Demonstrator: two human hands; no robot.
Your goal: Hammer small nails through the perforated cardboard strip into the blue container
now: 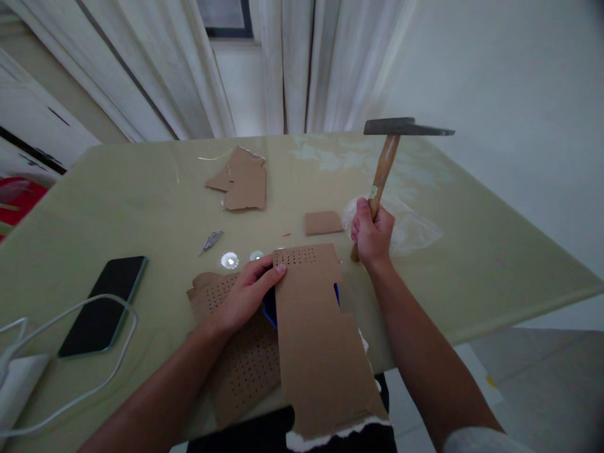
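1. Gripping a hammer (384, 167) in the right hand (372, 233), with fingers wrapped fully round the wooden handle and thumb lying along it.
2. Held with the dark metal head uppermost, above the fist, and with the handle slanting up to the right; poking out a little below the fist at the lower end.
3. Pinching a long piece of cardboard (316, 340) at its upper left edge with the left hand (250, 289), nearly closed, with thumb on the edge just below rows of small holes and other fingertips partly hidden.
4. Reaching from there towards the body, over the near edge of the table (179, 207), and ending in a ragged, pale torn edge.
5. Showing beneath that piece, on both sides, something blue (270, 308), too covered to make out.
6. Lying under the left forearm, more cardboard full of holes (248, 358), partly covered.
7. Scattered beyond the left hand: a small bunch of nails (211, 242) and, nearer the fingers, a shiny round spot (229, 260), hard to identify.
8. Resting farther back, torn cardboard scraps (248, 182); just left of the right hand, a small cardboard rectangle (323, 223); behind and right of that hand, a crumpled clear plastic bag (415, 226).
9. Lying far left, a dark-screened phone (104, 308), crossed by a white cable (106, 296).
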